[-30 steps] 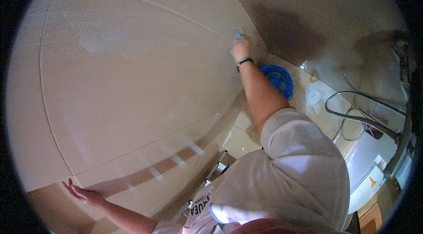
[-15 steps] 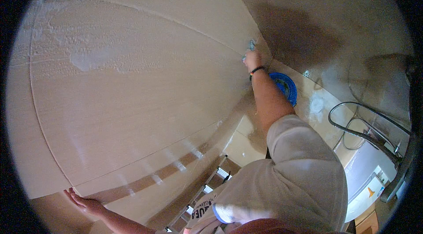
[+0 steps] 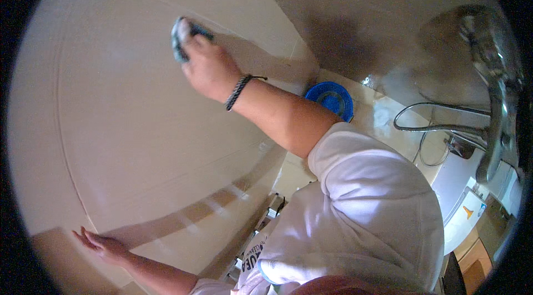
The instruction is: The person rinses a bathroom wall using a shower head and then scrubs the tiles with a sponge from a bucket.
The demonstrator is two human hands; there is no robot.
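My right hand is closed around a teal-and-dark scrubbing pad, held against the large beige tiled wall in its upper middle part. Motion blurs the pad, so its exact kind is hard to make out. A dark braided band circles that wrist. Low on the left, my left hand has its fingers stretched out and appears to rest on the same wall, with nothing in it.
Beyond my right forearm, a blue basin stands on the floor by the corner. A metal shower hose and faucet jut out at right, above a white toilet. A ladder leans below the wall.
My right hand has swept left along the wall from near the corner, carrying the pad. The foamy patches seen at the upper left look smoothed away. My left hand stays nearly in place.
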